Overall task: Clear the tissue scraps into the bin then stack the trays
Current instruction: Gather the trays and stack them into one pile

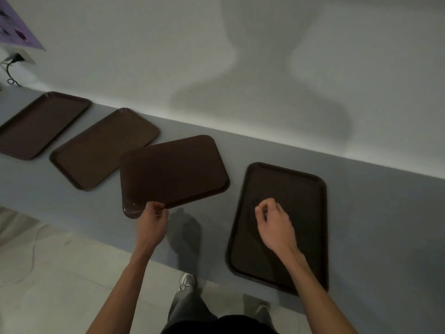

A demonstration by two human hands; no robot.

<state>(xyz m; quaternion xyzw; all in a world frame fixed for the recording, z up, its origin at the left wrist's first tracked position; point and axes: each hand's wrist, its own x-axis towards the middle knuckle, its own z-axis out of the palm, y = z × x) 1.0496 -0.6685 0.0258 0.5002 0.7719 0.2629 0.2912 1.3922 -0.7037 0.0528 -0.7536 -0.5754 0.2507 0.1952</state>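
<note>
Left hand [154, 219] grips tilted tray [173, 169]; right hand [274, 224] hovers curled, empty, over flat tray [303, 189].

Grey counter [361, 201] along a white wall: four dark brown trays [289, 189] in a row, the third askew.

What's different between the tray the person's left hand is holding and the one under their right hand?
The held tray lies crosswise and askew; the right tray runs lengthwise away from the person. The left hand grips the held tray's near edge; the right hand, fingers curled, is over the right tray, gripping nothing visible. Both are dark brown rectangles with rounded corners.
</note>
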